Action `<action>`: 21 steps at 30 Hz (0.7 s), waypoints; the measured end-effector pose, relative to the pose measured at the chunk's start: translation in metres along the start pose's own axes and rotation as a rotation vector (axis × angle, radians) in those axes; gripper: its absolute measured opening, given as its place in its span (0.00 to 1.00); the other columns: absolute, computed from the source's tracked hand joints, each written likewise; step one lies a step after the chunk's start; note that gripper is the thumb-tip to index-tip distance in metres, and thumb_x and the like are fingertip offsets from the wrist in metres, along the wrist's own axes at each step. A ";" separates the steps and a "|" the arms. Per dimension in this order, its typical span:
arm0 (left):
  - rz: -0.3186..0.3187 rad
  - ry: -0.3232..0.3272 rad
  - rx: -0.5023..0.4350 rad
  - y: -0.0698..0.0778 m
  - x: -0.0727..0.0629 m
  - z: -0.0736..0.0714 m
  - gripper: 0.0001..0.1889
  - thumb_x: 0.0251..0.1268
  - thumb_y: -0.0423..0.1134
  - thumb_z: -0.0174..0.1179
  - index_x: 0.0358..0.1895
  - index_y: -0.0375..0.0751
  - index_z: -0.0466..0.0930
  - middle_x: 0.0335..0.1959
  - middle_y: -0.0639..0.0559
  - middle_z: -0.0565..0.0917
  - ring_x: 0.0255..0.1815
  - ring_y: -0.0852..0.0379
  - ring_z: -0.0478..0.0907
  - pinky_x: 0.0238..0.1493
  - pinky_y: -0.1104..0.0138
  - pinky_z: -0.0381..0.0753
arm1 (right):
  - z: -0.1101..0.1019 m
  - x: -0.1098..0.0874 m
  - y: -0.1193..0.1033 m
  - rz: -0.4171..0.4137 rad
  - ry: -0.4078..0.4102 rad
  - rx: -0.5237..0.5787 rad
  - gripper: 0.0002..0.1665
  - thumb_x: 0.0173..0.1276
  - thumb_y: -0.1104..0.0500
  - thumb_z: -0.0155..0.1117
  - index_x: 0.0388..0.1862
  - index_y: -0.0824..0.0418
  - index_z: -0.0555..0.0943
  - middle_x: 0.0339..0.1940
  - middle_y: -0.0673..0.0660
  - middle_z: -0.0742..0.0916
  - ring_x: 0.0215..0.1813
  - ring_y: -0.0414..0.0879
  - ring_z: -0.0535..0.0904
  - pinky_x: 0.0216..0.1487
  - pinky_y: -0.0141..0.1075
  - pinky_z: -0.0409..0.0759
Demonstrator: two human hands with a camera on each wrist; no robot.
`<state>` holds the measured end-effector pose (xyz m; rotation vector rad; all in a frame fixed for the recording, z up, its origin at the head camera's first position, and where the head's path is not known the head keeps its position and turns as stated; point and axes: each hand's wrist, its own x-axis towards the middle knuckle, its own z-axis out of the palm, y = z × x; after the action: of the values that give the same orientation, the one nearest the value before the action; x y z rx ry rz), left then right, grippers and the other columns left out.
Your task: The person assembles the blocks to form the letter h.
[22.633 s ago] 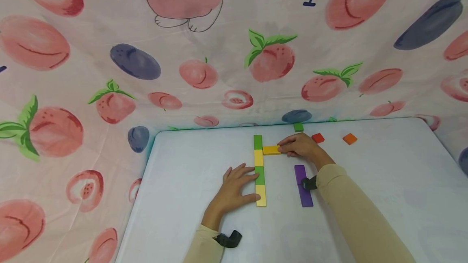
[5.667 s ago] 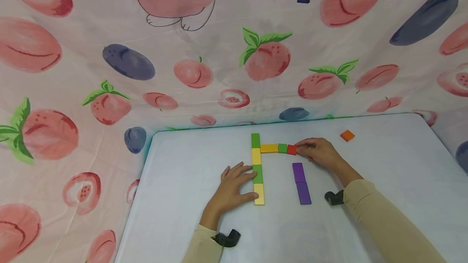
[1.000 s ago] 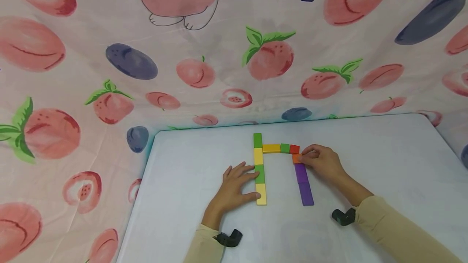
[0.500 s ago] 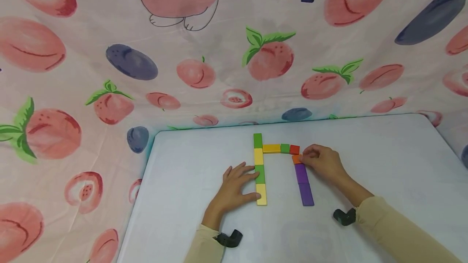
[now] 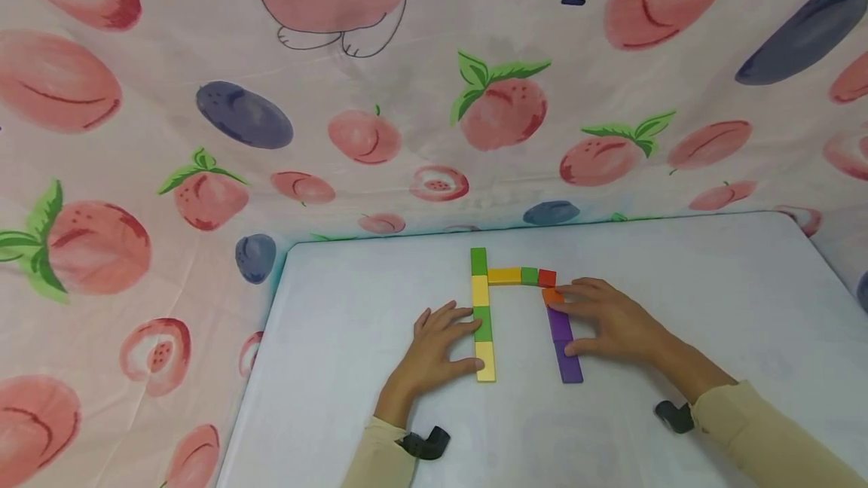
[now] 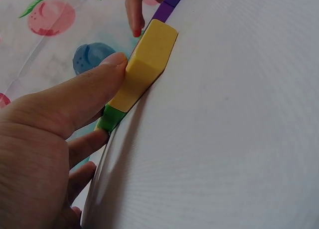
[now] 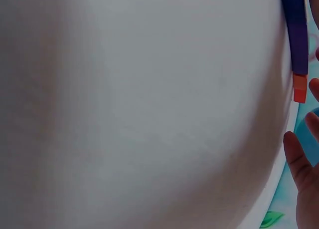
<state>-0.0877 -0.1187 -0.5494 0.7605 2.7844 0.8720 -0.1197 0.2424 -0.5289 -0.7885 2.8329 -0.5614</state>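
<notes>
Flat coloured blocks form an arch-like outline in the head view. Its left column alternates green and yellow blocks. My left hand lies beside it, thumb on the near yellow block and a fingertip at the lower green block. Rightward runs a deeper yellow block, then a small green block and a red block. Below the red one, an orange block tops two purple blocks. My right hand spreads beside this column, fingertips at the orange block, thumb on the lower purple one.
The blocks lie on a white tabletop with rounded corners. A fruit-print cloth hangs behind it and along the left side. Black wrist mounts sit at both sleeves.
Over the longer span, the small green, red and orange blocks joined the outline. In the last half second, my right hand stopped pinching the orange block, spread its fingers and moved slightly nearer.
</notes>
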 end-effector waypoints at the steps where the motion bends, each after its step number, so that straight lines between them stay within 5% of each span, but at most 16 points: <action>1: 0.000 0.000 0.001 0.000 0.000 0.000 0.35 0.61 0.62 0.67 0.72 0.60 0.74 0.76 0.59 0.70 0.84 0.52 0.52 0.81 0.41 0.44 | 0.000 -0.001 0.000 -0.006 -0.005 -0.005 0.51 0.52 0.26 0.73 0.75 0.39 0.73 0.76 0.50 0.75 0.79 0.57 0.62 0.71 0.63 0.71; 21: 0.003 -0.002 0.009 -0.001 0.001 0.001 0.35 0.61 0.62 0.67 0.72 0.60 0.74 0.76 0.58 0.70 0.84 0.52 0.53 0.81 0.42 0.45 | 0.003 -0.009 0.001 -0.051 0.036 -0.046 0.46 0.54 0.25 0.71 0.70 0.40 0.78 0.76 0.48 0.76 0.76 0.55 0.66 0.69 0.60 0.74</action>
<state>-0.0883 -0.1183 -0.5505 0.7672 2.7879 0.8599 -0.1121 0.2472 -0.5314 -0.8692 2.8756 -0.5247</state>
